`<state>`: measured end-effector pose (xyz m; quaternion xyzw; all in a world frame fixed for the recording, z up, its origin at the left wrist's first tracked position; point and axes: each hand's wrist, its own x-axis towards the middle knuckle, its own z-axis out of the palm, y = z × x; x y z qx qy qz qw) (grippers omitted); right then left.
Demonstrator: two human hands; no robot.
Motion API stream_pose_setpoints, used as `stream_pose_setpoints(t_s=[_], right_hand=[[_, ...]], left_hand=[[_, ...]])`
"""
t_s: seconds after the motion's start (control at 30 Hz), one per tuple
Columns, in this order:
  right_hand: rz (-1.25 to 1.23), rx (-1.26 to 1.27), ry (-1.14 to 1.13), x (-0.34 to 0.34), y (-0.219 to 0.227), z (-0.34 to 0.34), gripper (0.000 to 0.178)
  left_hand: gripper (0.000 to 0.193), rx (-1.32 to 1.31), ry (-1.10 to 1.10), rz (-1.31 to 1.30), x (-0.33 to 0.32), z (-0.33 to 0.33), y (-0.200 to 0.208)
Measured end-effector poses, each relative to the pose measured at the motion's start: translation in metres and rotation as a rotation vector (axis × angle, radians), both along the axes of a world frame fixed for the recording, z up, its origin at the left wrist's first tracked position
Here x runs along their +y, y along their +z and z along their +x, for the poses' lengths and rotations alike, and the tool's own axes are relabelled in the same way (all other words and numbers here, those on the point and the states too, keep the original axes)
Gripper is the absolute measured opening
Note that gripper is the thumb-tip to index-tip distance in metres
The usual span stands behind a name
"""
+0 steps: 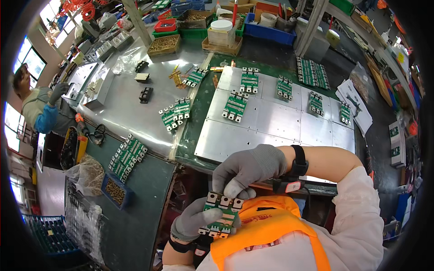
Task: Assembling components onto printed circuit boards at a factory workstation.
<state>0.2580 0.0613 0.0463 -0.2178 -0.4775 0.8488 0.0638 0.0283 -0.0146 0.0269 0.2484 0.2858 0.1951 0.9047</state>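
In front of my body, a green circuit board [224,217] with a row of black-and-silver parts along its upper edge is held tilted. My left hand [193,220], in a grey glove, grips it from the left with the thumb over its face. My gloved right hand [248,168] comes in from above, its fingers bent and closed on the board's upper edge. Whether a small part is also between those fingers is hidden. Just beyond the hands lies a flat silver metal plate [221,140], bearing several similar boards [235,106].
More boards lie on the left table [128,158], near a blue bin of small brass-coloured parts [115,190]. Another group [175,114] sits on the metal tabletop. At the back are bins [194,20] and posts [312,29]. A co-worker [45,104] is at the far left.
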Motion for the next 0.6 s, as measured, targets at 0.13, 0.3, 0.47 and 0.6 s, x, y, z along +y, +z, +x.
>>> stream_pose_setpoints(t_s=[0.13,0.3,0.47,0.6], right_hand=[[-0.006,-0.062,0.019,0.002,0.008,-0.001,0.024],[0.052,-0.066,-0.026,0.003,0.013,-0.002,0.022],[0.066,-0.079,0.045,0.007,0.013,0.002,0.021],[0.089,-0.095,0.053,0.007,0.01,0.006,0.022]], left_hand=[[0.055,0.021,-0.12,0.013,0.003,0.002,-0.001],[0.049,-0.04,-0.125,0.048,0.007,0.0,0.001],[0.045,-0.031,-0.205,0.106,0.015,0.001,0.0],[0.051,0.018,-0.232,0.123,0.019,0.005,0.0]])
